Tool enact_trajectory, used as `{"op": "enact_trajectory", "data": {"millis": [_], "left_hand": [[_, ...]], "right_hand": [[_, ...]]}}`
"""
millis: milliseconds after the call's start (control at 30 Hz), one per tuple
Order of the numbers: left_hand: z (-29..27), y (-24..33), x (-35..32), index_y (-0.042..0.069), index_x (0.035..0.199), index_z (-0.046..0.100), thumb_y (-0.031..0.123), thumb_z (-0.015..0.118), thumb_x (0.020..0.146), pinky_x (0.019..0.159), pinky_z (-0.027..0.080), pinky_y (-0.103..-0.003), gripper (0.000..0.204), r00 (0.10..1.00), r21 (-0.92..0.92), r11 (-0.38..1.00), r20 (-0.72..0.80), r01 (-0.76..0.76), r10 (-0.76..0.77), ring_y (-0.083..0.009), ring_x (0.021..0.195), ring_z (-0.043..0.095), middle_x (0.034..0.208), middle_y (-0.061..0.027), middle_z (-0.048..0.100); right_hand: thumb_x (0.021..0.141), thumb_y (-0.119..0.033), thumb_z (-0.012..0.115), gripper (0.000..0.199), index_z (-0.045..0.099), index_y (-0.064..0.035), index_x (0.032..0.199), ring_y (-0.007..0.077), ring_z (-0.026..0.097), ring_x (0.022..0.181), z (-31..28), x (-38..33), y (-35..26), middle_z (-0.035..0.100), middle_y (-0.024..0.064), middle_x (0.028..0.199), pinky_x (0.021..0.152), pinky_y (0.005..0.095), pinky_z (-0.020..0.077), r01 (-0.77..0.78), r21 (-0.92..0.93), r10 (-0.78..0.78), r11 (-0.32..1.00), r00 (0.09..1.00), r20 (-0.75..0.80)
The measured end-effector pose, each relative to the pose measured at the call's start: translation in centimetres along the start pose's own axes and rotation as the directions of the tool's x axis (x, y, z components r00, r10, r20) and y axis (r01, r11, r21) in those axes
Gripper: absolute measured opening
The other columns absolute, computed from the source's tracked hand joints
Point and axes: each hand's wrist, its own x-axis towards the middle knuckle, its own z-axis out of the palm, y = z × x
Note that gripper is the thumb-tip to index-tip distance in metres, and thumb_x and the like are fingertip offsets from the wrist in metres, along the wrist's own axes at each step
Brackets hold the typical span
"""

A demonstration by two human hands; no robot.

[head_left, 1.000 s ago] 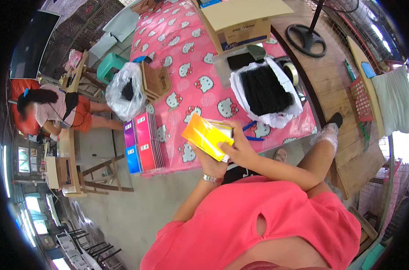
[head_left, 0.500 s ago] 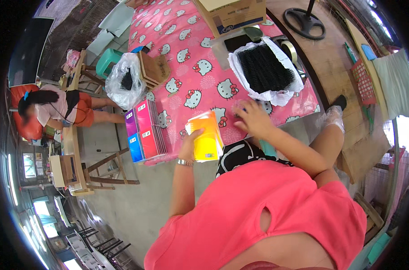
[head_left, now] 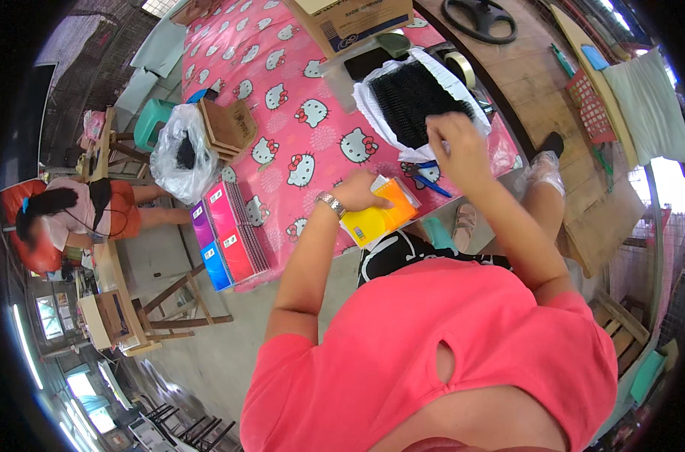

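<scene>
My left hand (head_left: 357, 192) is closed on a yellow and orange notebook (head_left: 372, 224), which it holds tilted at the table's near edge. White pages show at the notebook's far side. Over the near right side of a pile of black spiral binding coils (head_left: 402, 102) hovers my right hand (head_left: 460, 143). Its fingers are bent together, and whatever they pinch is too small or hidden to make out. The coils lie in an opened white wrapping (head_left: 369, 113). A blue pen (head_left: 433, 186) rests on the table just below the right hand.
Stacked spiral notebooks (head_left: 241, 242) in purple, pink, blue and red stand at the table's left edge. Beyond them are a clear plastic bag (head_left: 183, 162) and brown boards (head_left: 225, 129). A cardboard box (head_left: 357, 22) sits at the back; another person (head_left: 94, 203) is at the left.
My right hand has moved from the tabletop up to the black coils, uncovering the blue pen. My left hand has turned the notebook to a slant. The whole view has shifted.
</scene>
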Motion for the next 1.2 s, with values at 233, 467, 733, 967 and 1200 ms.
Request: {"op": "enact_trajectory", "data": {"millis": [233, 467, 733, 967, 1200], "left_hand": [[1.7, 1.4, -2.8, -0.002, 0.105, 0.066, 0.034, 0.079, 0.074, 0.088, 0.049, -0.042, 0.049, 0.95, -0.177, 0.966, -0.214, 0.19, -0.226, -0.0366, 0.1, 0.064, 0.102, -0.0223, 0.067], [3.0, 1.7, -4.5, -0.003, 0.114, 0.059, 0.017, 0.069, 0.083, 0.087, 0.048, -0.045, 0.038, 0.835, -0.24, 0.969, -0.522, 0.052, -0.174, -0.0394, 0.098, 0.062, 0.103, -0.0228, 0.066], [0.5, 8.6, -7.2, 0.005, 0.101, 0.06, 0.014, 0.061, 0.085, 0.073, 0.048, -0.046, 0.018, 0.874, 0.235, 0.965, -0.486, 0.12, 0.01, -0.0328, 0.086, 0.063, 0.092, -0.0131, 0.065], [3.2, 7.5, -6.6, 0.009, 0.094, 0.057, 0.017, 0.062, 0.078, 0.069, 0.044, -0.039, 0.018, 0.799, 0.375, 0.915, -0.591, 0.151, 0.11, -0.024, 0.079, 0.061, 0.082, -0.0058, 0.06], [1.6, 8.2, -6.6, 0.011, 0.104, 0.061, 0.026, 0.066, 0.077, 0.091, 0.04, -0.046, 0.032, 0.83, 0.318, 0.905, -0.554, 0.282, -0.064, -0.0263, 0.099, 0.06, 0.099, -0.0073, 0.065]], "right_hand": [[0.082, -0.023, 0.072, 0.029, 0.061, -0.0021, 0.099, 0.035, 0.064, 0.092, 4.6, 3.9, 4.9, 0.062, 0.0183, 0.094, 0.079, 0.0445, 0.0529, -0.262, -0.35, 0.374, 0.899, 0.876, 0.305], [0.081, -0.017, 0.069, 0.018, 0.061, -0.004, 0.091, 0.0348, 0.067, 0.086, 6.7, 4.1, 5.7, 0.064, 0.017, 0.09, 0.075, 0.0458, 0.0541, -0.239, -0.333, 0.341, 0.912, 0.894, 0.292], [0.087, -0.013, 0.054, 0.022, 0.067, -0.0013, 0.1, 0.0378, 0.062, 0.085, 3.7, 5.7, 8.4, 0.061, 0.0209, 0.089, 0.08, 0.0422, 0.0499, -0.27, 0.141, 0.27, 0.953, 0.963, 0.014], [0.095, -0.014, 0.051, 0.022, 0.062, 0.0005, 0.106, 0.0254, 0.065, 0.091, -1.8, 3.3, 0.1, 0.067, 0.0161, 0.099, 0.081, 0.034, 0.0498, -0.458, 0.55, 0.292, 0.699, 0.884, 0.365], [0.085, -0.004, 0.048, 0.047, 0.051, 0.0005, 0.131, 0.0285, 0.054, 0.121, -0.3, -8.9, -2.6, 0.055, 0.0167, 0.131, 0.103, 0.0357, 0.0411, -0.503, 0.611, 0.26, 0.612, 0.857, 0.446]]}}
